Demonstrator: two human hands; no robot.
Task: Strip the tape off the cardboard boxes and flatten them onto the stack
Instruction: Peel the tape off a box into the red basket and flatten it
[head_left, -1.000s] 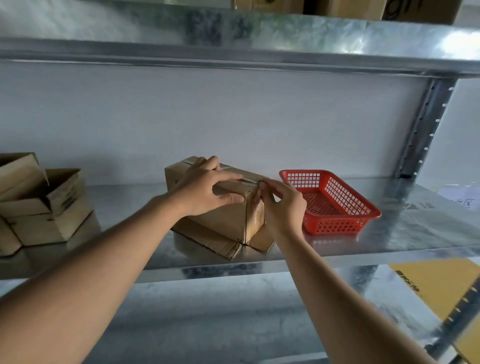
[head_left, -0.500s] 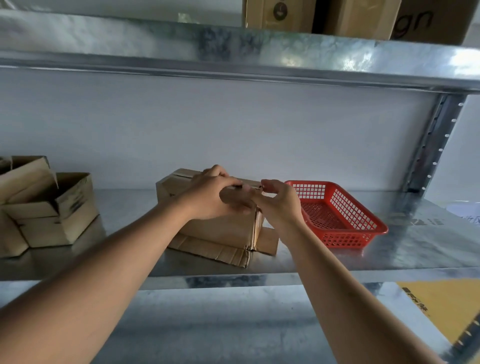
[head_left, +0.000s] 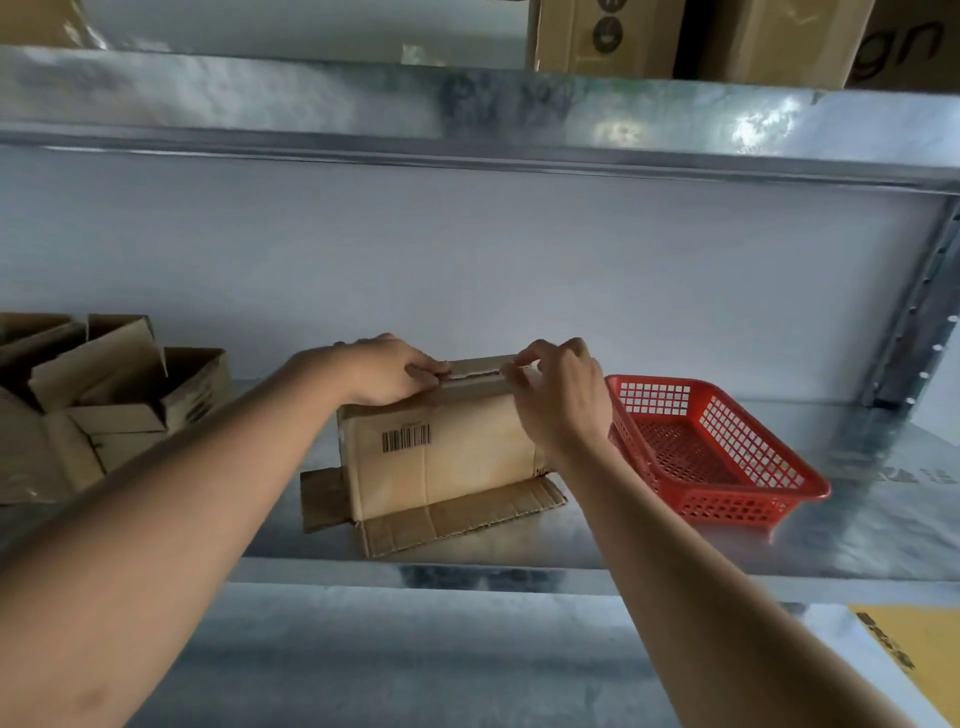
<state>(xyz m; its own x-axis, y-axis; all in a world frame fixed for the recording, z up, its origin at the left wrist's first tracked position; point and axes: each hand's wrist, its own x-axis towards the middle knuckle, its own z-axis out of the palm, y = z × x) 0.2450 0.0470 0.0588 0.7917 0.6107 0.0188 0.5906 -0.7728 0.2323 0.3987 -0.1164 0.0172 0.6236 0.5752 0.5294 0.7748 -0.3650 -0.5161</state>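
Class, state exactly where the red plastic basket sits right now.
In the head view the red basket sits right of centre on the metal shelf, just right of the cardboard box and the right hand.

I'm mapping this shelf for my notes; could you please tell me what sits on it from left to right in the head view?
Cluster of opened brown cardboard boxes → left hand → taped brown cardboard box with a barcode → right hand → red plastic mesh basket.
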